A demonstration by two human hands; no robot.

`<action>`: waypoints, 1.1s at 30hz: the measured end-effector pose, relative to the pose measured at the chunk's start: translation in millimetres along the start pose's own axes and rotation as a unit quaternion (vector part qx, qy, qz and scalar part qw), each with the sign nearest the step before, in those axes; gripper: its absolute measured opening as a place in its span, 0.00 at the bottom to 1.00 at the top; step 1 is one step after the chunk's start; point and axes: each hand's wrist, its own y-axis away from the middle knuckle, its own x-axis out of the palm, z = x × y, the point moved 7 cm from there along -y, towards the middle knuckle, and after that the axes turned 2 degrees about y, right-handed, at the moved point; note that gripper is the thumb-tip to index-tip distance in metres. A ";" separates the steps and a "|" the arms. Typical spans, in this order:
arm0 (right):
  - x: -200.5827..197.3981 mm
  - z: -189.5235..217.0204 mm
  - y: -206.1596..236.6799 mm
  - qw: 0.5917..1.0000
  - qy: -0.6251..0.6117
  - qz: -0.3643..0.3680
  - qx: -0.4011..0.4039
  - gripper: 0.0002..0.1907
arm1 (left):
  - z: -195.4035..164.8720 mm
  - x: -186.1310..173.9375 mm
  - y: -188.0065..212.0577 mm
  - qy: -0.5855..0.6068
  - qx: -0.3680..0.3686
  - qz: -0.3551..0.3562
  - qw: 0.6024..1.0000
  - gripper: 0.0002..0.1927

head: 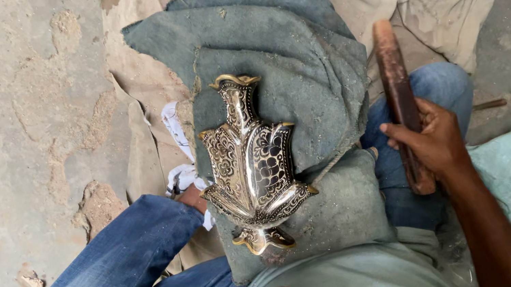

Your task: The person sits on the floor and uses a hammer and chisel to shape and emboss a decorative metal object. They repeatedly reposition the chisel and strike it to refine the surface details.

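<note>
Vase [251,165]: engraved brass, black inlay, lying on grey-green cushion [342,208] in lap.
Right hand [431,138]: clenched around brown wooden stick [398,99].
Left hand [192,199]: mostly hidden behind vase; grip unclear.

You see a gold vase [251,165] with black engraved scrollwork; grey-green cloth [298,67] under it; a reddish-brown wooden stick [395,85] in your right hand [431,138]; blue jeans [118,270]; a white rag [182,169].
</note>
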 end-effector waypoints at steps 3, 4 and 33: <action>11.6 10.0 -0.3 0.996 -0.006 -0.017 -0.085 0.33 | -6.4 2.8 1.3 -0.217 0.013 -0.118 0.969 0.13; 13.9 11.5 0.7 0.997 0.012 -0.023 -0.071 0.33 | -15.8 2.9 1.6 -0.288 0.020 -0.156 0.944 0.11; -28.5 187.0 39.9 0.984 0.085 0.024 -0.153 0.19 | -55.8 -162.2 -92.9 -0.346 -0.077 -0.152 0.923 0.15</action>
